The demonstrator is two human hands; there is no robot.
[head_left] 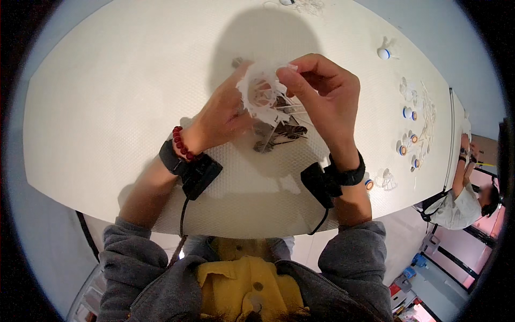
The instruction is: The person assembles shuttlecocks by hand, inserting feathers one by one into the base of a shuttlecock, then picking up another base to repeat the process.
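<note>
Between our two hands, over the tabletop (96,118), we hold up a white ring-shaped piece (264,114) with a ragged rim and a see-through middle. Our left hand (222,115) is curled around its left side, mostly closed, some fingertips hidden behind it; our right hand (327,96) pinches at the upper right of the rim between thumb and forefinger, its other fingers loosely bent. Thin pale stalks (289,107) stretch from the piece towards the right palm, and we cannot tell whether they are joined to it. Just below the piece, in the gap between our hands, are dark brown feathers (289,130). A red bead bracelet (181,144) circles our left wrist, and black strapped devices (201,174) sit at both wrists. Well to the right of our right hand lie several blue-banded round caps (402,150), with a clear skirt-like piece (386,181) and a scatter of thin white sticks (427,118) among them. Pale scraps (308,5) lie far beyond our hands, and farthest off to the right another person (453,209) sits at work.
</note>
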